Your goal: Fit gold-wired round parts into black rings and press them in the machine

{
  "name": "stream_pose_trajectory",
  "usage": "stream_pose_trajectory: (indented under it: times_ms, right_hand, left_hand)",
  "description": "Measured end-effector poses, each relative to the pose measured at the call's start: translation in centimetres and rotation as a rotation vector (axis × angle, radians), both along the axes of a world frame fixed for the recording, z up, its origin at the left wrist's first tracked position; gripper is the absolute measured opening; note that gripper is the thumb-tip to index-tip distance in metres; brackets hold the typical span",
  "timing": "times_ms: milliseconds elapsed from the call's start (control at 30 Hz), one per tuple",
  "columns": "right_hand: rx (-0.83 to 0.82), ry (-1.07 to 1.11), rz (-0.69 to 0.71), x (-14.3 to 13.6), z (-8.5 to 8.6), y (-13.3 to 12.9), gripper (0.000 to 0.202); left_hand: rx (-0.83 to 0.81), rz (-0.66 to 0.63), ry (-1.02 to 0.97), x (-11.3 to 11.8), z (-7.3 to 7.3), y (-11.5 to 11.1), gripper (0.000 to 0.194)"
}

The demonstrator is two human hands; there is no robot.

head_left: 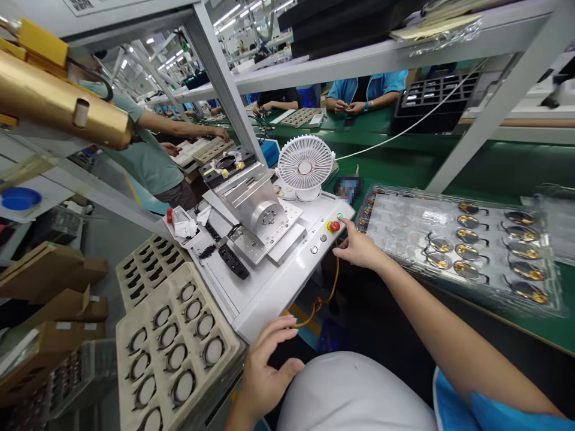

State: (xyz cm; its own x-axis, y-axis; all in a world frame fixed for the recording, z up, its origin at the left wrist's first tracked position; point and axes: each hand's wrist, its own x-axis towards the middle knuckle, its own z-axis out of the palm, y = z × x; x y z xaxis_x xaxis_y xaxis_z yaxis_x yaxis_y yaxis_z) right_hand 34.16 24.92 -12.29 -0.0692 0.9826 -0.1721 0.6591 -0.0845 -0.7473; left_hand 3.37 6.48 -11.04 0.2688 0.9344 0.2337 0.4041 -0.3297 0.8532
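Note:
My right hand (pixel 358 246) reaches to the front panel of a white machine (pixel 251 317). Its index finger is stretched onto a green-lit button (pixel 340 216), beside a red emergency stop knob (pixel 333 226); the other fingers are loosely bent, holding nothing. Low in front of the machine's near edge, my left hand (pixel 268 362) is open and empty, thumb apart from the fingers. On the machine bed stands a metal fixture (pixel 251 200) with a round hub; a black block fixture with yellow pads (pixel 228 164) sits behind it.
At left is a beige tray (pixel 155 320) of round watch-case-like rings. A clear tray (pixel 404 224) at right holds round parts with dark flex tails. A white fan (pixel 306 164) stands behind the panel. A gold cylinder (pixel 67 99) hangs upper left. Co-workers sit and stand beyond.

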Motion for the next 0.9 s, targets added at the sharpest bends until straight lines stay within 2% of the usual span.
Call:
stream_pose_trajectory:
  times_ms: [133,233,300,400,467,567,633,700,767,833,900]
  right_hand:
    - [-0.093,0.035,-0.007,0.8,1.6,0.8,0.096]
    - [-0.035,0.069,-0.005,1.2,1.7,-0.9,0.085]
    - [0.059,0.228,0.099,0.7,0.8,-3.7,0.082]
    - [0.168,0.544,0.277,-1.4,-1.5,-9.0,0.089]
    - [0.225,0.643,0.282,-3.0,-3.0,-11.8,0.090]
    - [0.294,0.652,0.239,-4.6,-4.4,-13.8,0.084]
    - [0.342,0.587,0.295,-4.5,-4.2,-13.6,0.079]
    - [0.384,0.469,0.382,-2.7,-3.2,-12.6,0.071]
    - [0.403,0.263,0.351,0.9,-1.6,-11.1,0.050]
    - [0.393,-0.045,0.148,5.8,0.0,-9.5,0.022]
    - [0.311,-0.424,-0.073,11.1,1.2,-7.9,0.015]
  left_hand:
    - [-0.176,-0.064,-0.061,2.3,-1.5,0.4,0.034]
    - [-0.347,-0.022,-0.208,3.8,-2.7,1.3,0.036]
    - [-0.480,0.041,-0.424,5.1,-3.8,1.7,0.040]
    - [-0.611,0.083,-0.750,7.1,-5.3,2.0,0.052]
    - [-0.646,0.072,-0.879,8.1,-6.1,2.0,0.056]
    - [-0.672,0.072,-0.971,8.9,-6.7,2.0,0.054]
    - [-0.683,0.088,-0.978,8.9,-6.9,2.0,0.052]
    - [-0.685,0.114,-0.941,8.6,-6.9,2.0,0.050]
    - [-0.685,0.145,-0.883,8.1,-6.9,1.9,0.048]
    - [-0.685,0.174,-0.840,7.5,-6.8,1.6,0.049]
    - [-0.686,0.201,-0.825,7.0,-6.7,1.4,0.050]
